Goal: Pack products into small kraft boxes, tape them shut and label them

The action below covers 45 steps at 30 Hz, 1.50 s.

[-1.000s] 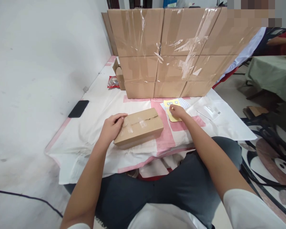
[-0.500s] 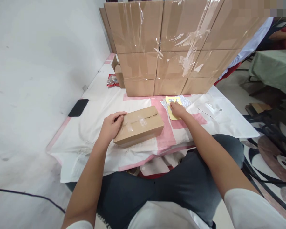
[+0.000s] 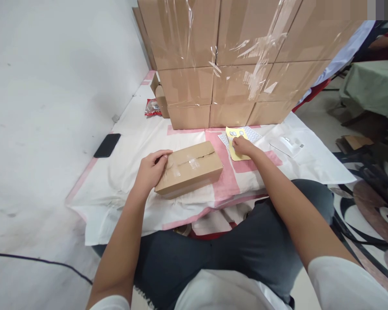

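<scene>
A closed cardboard box [image 3: 189, 168], sealed with clear tape along its top seam, lies at a slant on the cloth. At its left end my left hand [image 3: 153, 168] grips the edge, thumb on top. To the right, my right hand [image 3: 242, 146] is closed, fingertips pinched on a yellow sticker sheet [image 3: 241, 156] printed with blue-outlined labels. What exactly is between those fingertips is hidden. Beneath the yellow sheet lies a patterned sheet [image 3: 252, 134], only partly visible.
Taped cardboard boxes [image 3: 194, 86] form a wall at the back of the cloth-covered table [image 3: 132, 133]. A black phone [image 3: 107, 145] lies at the left, a red-edged packet [image 3: 152, 107] behind it. White packaging [image 3: 287, 146] sits at the right. A white wall [image 3: 51, 107] borders the left.
The view has shifted slightly. Both hands keep nearly the same places, the left on the box and the right on the yellow sheet.
</scene>
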Each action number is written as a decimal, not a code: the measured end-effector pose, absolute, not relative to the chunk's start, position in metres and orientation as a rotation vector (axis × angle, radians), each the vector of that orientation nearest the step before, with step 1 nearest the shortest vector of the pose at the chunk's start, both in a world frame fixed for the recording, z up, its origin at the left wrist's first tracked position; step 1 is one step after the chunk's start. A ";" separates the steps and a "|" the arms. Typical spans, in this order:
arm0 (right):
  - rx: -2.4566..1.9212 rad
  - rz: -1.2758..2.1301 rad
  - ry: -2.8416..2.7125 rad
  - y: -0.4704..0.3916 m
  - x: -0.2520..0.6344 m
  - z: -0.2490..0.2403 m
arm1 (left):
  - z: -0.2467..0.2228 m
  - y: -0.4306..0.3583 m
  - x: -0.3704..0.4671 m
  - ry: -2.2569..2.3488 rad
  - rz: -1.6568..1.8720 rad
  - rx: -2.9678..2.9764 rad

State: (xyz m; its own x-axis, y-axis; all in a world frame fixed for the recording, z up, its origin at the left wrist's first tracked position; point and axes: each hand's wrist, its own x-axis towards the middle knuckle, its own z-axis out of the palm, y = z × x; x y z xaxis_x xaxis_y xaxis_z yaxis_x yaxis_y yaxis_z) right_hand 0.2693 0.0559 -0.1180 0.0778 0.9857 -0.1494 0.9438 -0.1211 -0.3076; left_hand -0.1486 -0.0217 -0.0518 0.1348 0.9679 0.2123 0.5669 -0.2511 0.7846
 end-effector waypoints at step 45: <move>-0.949 1.502 -2.055 -0.015 0.197 -0.085 | -0.045 -0.011 -0.163 1.524 0.848 1.932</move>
